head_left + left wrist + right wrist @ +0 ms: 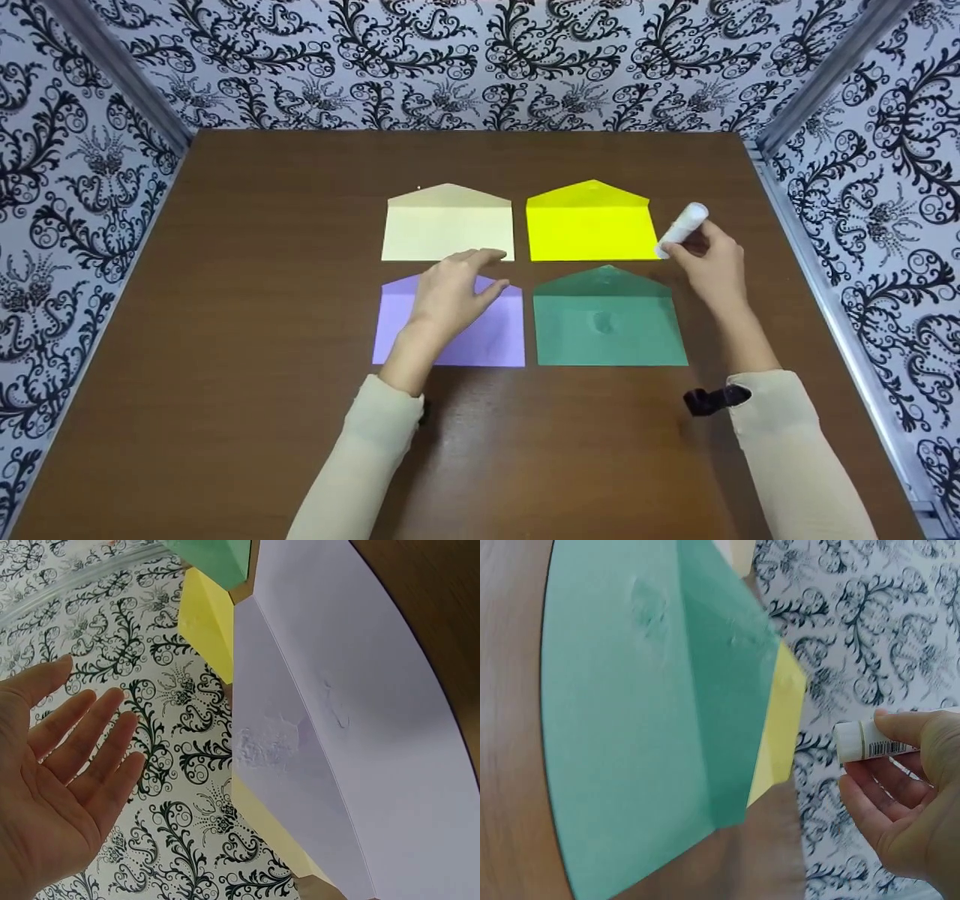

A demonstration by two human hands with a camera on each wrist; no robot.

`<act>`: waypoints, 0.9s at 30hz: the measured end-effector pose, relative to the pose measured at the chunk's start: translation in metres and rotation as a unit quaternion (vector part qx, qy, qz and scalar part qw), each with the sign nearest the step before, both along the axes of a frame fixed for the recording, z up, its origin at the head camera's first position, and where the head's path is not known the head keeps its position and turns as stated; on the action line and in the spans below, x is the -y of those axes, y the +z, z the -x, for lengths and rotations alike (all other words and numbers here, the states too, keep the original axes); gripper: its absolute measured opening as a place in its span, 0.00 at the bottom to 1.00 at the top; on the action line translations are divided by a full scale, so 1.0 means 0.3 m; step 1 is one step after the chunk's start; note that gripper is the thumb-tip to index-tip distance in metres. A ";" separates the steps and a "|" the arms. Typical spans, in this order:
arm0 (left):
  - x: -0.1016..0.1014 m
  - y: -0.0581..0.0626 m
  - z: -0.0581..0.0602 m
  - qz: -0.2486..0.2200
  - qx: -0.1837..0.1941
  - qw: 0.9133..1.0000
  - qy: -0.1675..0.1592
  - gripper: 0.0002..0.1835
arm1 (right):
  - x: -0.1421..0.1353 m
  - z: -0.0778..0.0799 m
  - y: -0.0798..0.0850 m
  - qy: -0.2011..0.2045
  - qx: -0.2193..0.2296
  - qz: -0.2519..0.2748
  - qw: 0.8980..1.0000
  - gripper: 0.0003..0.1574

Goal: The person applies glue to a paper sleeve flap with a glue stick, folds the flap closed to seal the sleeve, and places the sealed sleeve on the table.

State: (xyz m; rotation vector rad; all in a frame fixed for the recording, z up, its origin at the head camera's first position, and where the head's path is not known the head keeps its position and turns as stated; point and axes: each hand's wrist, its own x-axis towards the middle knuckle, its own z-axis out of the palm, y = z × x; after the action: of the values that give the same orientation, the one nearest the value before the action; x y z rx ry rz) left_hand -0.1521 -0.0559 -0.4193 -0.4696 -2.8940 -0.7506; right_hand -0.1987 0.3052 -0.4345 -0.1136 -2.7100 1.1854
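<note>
My right hand (714, 266) holds a white glue stick (685, 225) between thumb and fingers, beside the right edge of the yellow envelope (590, 232). A barcode shows on its tube in the right wrist view. Above the purple envelope (487, 337) hovers my left hand (450, 296), fingers loosely extended and the palm bare in the left wrist view. Smeared glue patches mark the purple flap (262, 742) and body. The green envelope (607, 337) has similar patches on its flap and front. A cream envelope (442, 232) lies behind the left hand. All four flaps stand unfolded.
The envelopes lie in two rows on a brown wooden table (225, 315). Walls with black scroll patterns (480, 67) enclose the back and both sides, with metal rails (832, 277) along the edges. A black strap (709, 401) sits at the right cuff.
</note>
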 end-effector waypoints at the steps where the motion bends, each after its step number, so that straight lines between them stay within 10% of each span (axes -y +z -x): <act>1: 0.000 0.001 0.000 0.000 0.001 1.000 0.000 0.21 | 0.010 -0.002 0.008 0.005 0.000 0.003 1.000 0.29; 17: -0.001 0.007 0.005 -0.111 0.063 0.992 -0.015 0.23 | 0.180 -0.058 0.104 0.122 0.022 0.065 0.990 0.28; 27: -0.010 0.001 -0.001 -0.323 0.141 0.935 -0.047 0.26 | 0.262 -0.104 0.126 0.175 0.056 0.054 0.981 0.26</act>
State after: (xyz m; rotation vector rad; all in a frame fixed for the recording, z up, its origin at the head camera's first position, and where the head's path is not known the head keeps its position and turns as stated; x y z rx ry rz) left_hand -0.1518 -0.0530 -0.4189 -0.4398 -2.6274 -1.8217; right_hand -0.1676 0.2266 -0.3969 0.3050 -2.8422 1.4600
